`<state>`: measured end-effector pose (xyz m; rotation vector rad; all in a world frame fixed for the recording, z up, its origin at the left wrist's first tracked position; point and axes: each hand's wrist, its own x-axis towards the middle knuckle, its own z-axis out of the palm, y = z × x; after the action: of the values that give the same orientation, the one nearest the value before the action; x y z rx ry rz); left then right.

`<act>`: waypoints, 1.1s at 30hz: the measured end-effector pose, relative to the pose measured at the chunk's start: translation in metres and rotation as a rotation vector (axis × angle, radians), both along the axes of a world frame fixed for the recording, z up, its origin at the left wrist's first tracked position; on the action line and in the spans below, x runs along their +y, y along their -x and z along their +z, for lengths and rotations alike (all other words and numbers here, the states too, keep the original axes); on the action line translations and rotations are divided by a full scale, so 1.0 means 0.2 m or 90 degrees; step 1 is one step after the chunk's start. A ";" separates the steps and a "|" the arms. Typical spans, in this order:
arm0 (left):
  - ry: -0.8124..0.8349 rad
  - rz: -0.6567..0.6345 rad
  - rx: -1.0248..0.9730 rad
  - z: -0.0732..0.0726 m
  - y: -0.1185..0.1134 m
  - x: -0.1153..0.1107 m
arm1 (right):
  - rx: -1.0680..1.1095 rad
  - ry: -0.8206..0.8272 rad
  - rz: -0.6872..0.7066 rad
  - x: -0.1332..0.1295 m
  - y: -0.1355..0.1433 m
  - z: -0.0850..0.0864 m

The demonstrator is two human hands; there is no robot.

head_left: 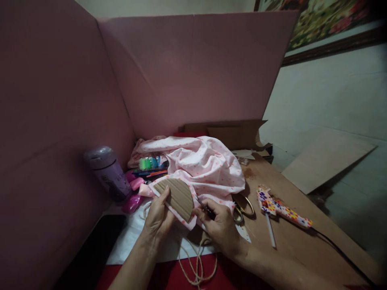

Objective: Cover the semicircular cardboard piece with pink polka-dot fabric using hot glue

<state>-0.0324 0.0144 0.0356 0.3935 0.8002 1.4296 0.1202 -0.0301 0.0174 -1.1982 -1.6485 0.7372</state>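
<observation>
The left hand (159, 213) pinches the cardboard (177, 199) and underlying cloth (208, 161), above the counter (293, 241); the right hand (222, 227) is curled around a dark-handled tool (209, 210) beside the cardboard's curved edge. The bottle (111, 177) is lidded, contents hidden, with pink packets (132, 203) adjacent. Scissors (242, 210) and a glue gun (282, 210) lie rightward; bunched cloth obstructs the area behind.

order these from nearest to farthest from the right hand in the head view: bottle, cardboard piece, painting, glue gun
From the right hand:
1. Cardboard piece, just to its left, in the left hand
2. Glue gun, to the right on the table
3. Bottle, far left
4. Painting, upper right on the wall
</observation>
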 end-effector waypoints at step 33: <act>-0.091 -0.111 0.022 0.03 -0.03 -0.08 | 0.125 0.158 0.023 0.08 0.01 -0.05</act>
<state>-0.0260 -0.0007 0.0422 0.5856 0.6754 1.3231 0.1180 -0.0144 0.0082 -1.2261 -1.4488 1.0715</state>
